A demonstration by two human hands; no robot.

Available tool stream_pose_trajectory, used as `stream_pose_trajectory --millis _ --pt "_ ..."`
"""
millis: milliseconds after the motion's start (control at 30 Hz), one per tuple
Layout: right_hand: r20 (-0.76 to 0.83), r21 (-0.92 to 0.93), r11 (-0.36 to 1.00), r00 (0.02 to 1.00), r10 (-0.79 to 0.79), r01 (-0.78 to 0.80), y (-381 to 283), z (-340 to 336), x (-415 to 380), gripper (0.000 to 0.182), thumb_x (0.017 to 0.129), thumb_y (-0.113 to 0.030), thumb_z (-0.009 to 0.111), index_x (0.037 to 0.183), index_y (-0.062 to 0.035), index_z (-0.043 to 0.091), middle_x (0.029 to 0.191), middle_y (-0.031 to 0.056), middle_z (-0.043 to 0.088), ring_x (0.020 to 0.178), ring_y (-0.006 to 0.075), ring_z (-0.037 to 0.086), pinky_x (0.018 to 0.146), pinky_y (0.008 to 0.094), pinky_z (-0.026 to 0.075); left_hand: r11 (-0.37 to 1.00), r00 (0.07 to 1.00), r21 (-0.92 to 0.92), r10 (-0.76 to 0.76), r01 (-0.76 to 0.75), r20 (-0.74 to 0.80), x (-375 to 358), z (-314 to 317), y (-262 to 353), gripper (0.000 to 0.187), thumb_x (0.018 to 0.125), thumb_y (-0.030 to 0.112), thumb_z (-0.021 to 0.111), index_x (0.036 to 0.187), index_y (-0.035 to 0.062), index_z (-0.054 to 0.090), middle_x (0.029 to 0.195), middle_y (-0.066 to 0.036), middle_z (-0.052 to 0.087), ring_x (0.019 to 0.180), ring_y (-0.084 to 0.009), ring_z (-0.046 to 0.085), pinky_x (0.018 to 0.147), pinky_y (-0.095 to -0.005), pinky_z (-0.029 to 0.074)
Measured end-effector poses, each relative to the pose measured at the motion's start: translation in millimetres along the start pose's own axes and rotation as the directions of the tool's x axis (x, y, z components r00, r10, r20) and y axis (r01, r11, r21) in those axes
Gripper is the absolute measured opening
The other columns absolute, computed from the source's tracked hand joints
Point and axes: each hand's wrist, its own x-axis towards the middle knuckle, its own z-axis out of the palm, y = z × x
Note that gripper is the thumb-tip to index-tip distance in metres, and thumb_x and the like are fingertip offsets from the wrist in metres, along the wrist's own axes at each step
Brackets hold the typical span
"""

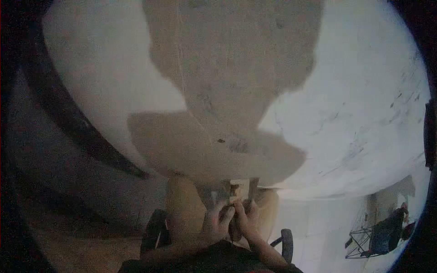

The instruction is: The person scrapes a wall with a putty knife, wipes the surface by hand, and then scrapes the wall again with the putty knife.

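My left hand (pixel 219 219) and my right hand (pixel 247 217) are close together above my lap, with fingers curled inward and thumbs pointing forward. At their fingertips is a small pale rectangular thing (pixel 244 187) with a brown patch on it. Its kind is too blurred to make out. Both hands appear closed around its near end, and the fingers partly cover it. Dark strips border the pale thing on either side.
My knees, in tan cloth (pixel 183 204), flank the hands, with dark chair armrests (pixel 287 243) beside me. Ahead spreads a broad white surface (pixel 359 100) with a large grey-brown area (pixel 236 59). A folding chair (pixel 382 234) with dark fabric stands at the right.
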Motion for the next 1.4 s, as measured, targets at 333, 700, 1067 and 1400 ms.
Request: stream_pose_trajectory --millis 333,700,1067,1400 --pt "0.019 0.262 0.947 0.982 0.188 -0.186 34 161 -40 0.024 0.09 -0.018 0.06 0.101 0.0033 0.058 0.089 0.0079 0.065 0.08 0.0132 0.057 0.071 0.0296 0.046 0.953 0.978 0.238 -0.158 0.187 -0.134 -42 -142 1 0.031 0.092 0.024 0.052 0.107 -0.0035 0.055 0.095 -0.019 0.062 0.089 -0.0282 0.063 0.079 -0.0358 0.048" --pt "-0.103 0.202 0.919 0.926 0.364 -0.339 35 144 40 0.026 0.089 -0.023 0.06 0.099 0.0019 0.058 0.08 0.0077 0.064 0.072 0.0131 0.058 0.062 0.0266 0.046 0.982 0.993 0.187 -0.047 0.025 0.111 91 -149 -10 0.021 0.093 0.014 0.049 0.09 -0.0016 0.063 0.083 -0.014 0.065 0.078 -0.0157 0.06 0.071 -0.0294 0.047" --pt "0.394 0.261 0.82 0.832 0.391 -0.509 106 76 66 0.031 0.09 -0.02 0.059 0.113 0.0007 0.051 0.089 0.0069 0.061 0.078 0.0148 0.058 0.069 0.0274 0.049 0.966 0.981 0.241 -0.132 0.096 0.139 133 -110 -31 0.022 0.093 0.017 0.05 0.089 -0.0017 0.062 0.078 -0.01 0.061 0.075 -0.0141 0.057 0.069 -0.0295 0.046" --pt "0.181 0.396 0.884 0.965 0.191 -0.249 152 142 85 0.041 0.094 -0.03 0.047 0.125 -0.0042 0.038 0.079 0.0026 0.051 0.058 0.0101 0.045 0.05 0.0231 0.036 0.948 0.998 -0.316 -0.049 0.035 -0.034 182 -118 -111 0.024 0.098 0.024 0.044 0.102 0.0011 0.051 0.092 -0.006 0.055 0.084 -0.0104 0.05 0.075 -0.0269 0.044"
